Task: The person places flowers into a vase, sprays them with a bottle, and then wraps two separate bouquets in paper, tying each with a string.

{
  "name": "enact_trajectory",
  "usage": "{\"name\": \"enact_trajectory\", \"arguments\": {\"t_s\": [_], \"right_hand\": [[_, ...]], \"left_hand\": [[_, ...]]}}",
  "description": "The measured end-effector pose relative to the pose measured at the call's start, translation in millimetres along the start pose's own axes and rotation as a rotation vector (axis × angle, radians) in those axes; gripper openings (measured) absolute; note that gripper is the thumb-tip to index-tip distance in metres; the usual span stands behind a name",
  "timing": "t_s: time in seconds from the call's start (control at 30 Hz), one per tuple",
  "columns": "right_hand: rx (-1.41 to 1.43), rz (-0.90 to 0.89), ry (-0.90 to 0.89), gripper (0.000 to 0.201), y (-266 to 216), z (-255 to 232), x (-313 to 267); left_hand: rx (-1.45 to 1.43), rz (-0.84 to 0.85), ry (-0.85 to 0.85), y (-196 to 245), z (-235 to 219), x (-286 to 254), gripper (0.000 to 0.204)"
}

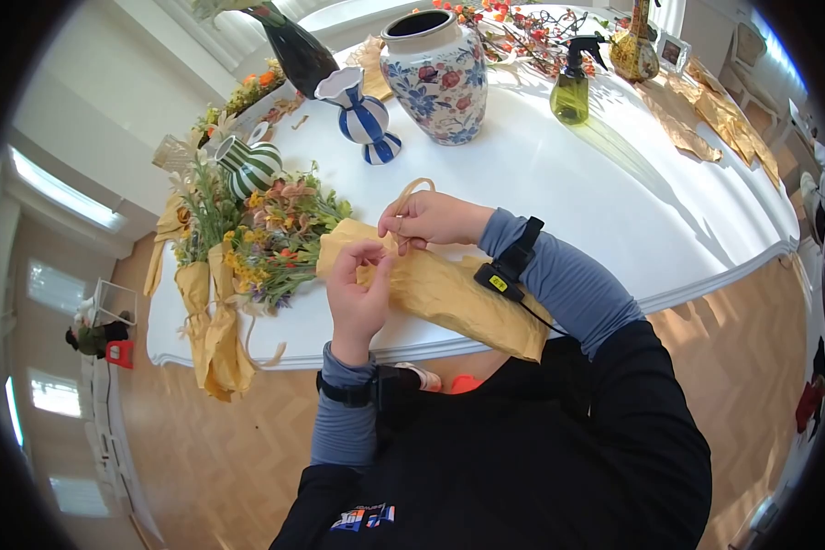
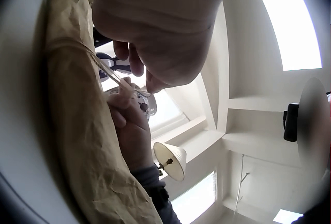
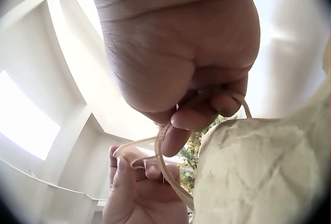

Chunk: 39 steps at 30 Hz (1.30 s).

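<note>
A bundle wrapped in crinkled tan paper (image 1: 467, 307) lies slanting across the table's front edge, near the person's body. Pale string (image 2: 106, 66) runs round its upper part. The right hand (image 1: 440, 220) pinches this string in curled fingers, and a loop of the string (image 1: 417, 184) stands up above them. Beside it, the left hand (image 1: 357, 298) holds a string end (image 3: 137, 160) between thumb and fingers. In the right wrist view, the string crosses in a loop between both hands. Mixed flowers (image 1: 289, 229) with green leaves lie at the paper's open end.
Two paper-wrapped bouquets (image 1: 215, 321) hang over the table's front left edge. Behind stand a striped green vase (image 1: 249, 165), a blue-and-white striped vase (image 1: 365, 119), a floral vase (image 1: 440, 82) and a spray bottle (image 1: 570, 99). Brown paper (image 1: 678, 119) lies at the right.
</note>
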State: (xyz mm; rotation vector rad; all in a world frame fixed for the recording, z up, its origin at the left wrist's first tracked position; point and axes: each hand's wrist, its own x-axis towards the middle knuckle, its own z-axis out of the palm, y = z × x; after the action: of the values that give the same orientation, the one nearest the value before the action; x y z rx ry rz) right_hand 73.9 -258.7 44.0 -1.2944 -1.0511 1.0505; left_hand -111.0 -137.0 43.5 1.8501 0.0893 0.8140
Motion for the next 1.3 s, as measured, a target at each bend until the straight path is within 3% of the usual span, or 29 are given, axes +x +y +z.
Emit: {"name": "enact_trajectory", "arguments": {"t_s": [0.07,0.17,0.3,0.4,0.47,0.57,0.73,0.8,0.83,0.93,1.0,1.07,1.13,1.23,1.3], "right_hand": [[0.01,0.001,-0.024,0.028,0.4,-3.2,0.8],[0.026,0.005,-0.067,0.023,0.1,-3.8,-0.7],[0.048,-0.044,-0.152,0.017,-2.2,-2.4,-5.6],[0.072,-0.092,-0.145,0.014,-0.9,-0.4,-4.8],[0.018,-0.081,-0.118,0.01,-4.2,0.2,-5.5],[-0.056,-0.075,-0.062,0.005,-3.2,1.5,-3.0],[-0.088,-0.162,0.017,0.008,7.7,2.6,3.2],[-0.135,-0.33,0.036,0.01,10.9,1.9,4.6],[-0.135,-0.33,0.034,0.01,12.5,1.1,4.6],[-0.157,-0.275,0.009,0.012,6.8,1.6,0.1],[-0.087,-0.121,-0.02,0.02,-9.6,4.0,-10.1],[-0.098,-0.137,-0.054,0.026,-4.9,-2.0,-6.7],[-0.107,-0.152,-0.086,0.033,0.2,-6.5,-2.3],[-0.165,-0.13,0.042,0.045,6.1,-6.4,1.3],[-0.198,0.009,0.179,0.049,10.6,-9.6,4.3]], "left_hand": [[0.244,0.123,-0.117,4.0,-0.2,0.4,0.016],[0.416,0.219,-0.137,16.2,0.9,1.3,0.011],[0.408,0.196,-0.135,16.7,-0.1,-0.8,0.01],[0.341,0.114,-0.129,11.2,-4.0,-4.1,0.009],[-0.036,-0.135,-0.021,1.6,-4.6,-5.4,0.014],[-0.262,-0.244,0.074,6.9,-3.2,-1.1,0.023],[-0.189,-0.383,-0.065,9.0,-2.3,0.8,0.028],[-0.178,-0.407,-0.084,11.3,3.7,-0.2,0.031],[-0.207,-0.394,-0.079,10.5,5.8,0.4,0.03],[-0.207,-0.374,-0.083,-3.6,0.4,-2.2,0.027],[-0.178,-0.366,-0.093,-1.7,-3.4,-2.9,0.026],[-0.038,-0.354,-0.018,3.4,-6.7,-5.5,0.017],[0.06,-0.314,-0.048,3.6,-15.6,-9.5,0.015],[0.23,-0.236,-0.057,3.8,-26.3,-21.0,0.013],[0.304,-0.199,-0.038,2.4,-36.0,-30.6,0.012]]}}
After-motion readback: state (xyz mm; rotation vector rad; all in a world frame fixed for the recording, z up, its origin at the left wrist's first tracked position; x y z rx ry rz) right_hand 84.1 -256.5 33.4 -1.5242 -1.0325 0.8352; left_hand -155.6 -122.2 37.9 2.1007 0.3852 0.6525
